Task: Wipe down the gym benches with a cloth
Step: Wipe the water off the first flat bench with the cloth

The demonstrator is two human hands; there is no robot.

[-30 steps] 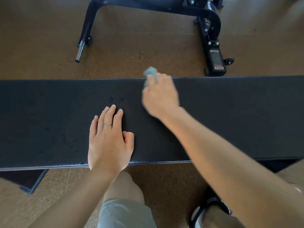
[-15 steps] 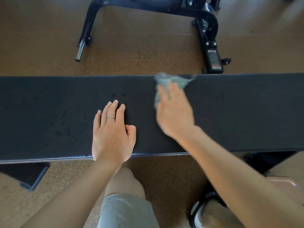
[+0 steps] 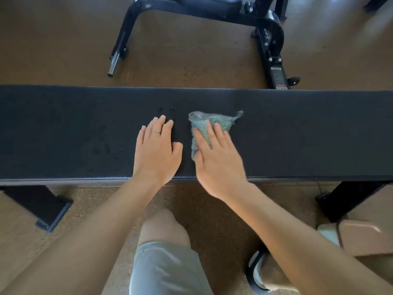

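The black bench pad (image 3: 297,133) carries a crumpled blue-grey cloth (image 3: 202,124); wet spots (image 3: 102,147) sit leftward.

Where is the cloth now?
In the head view, the blue-grey cloth lies on the black bench pad, centre-right, pressed under the right hand, just right of the left hand.

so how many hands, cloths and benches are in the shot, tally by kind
bare hands: 2, left hand resting flat on the pad, right hand pressing the cloth
teal knitted cloth: 1
long black padded bench: 1
black metal gym frame behind it on the floor: 1
total: 5
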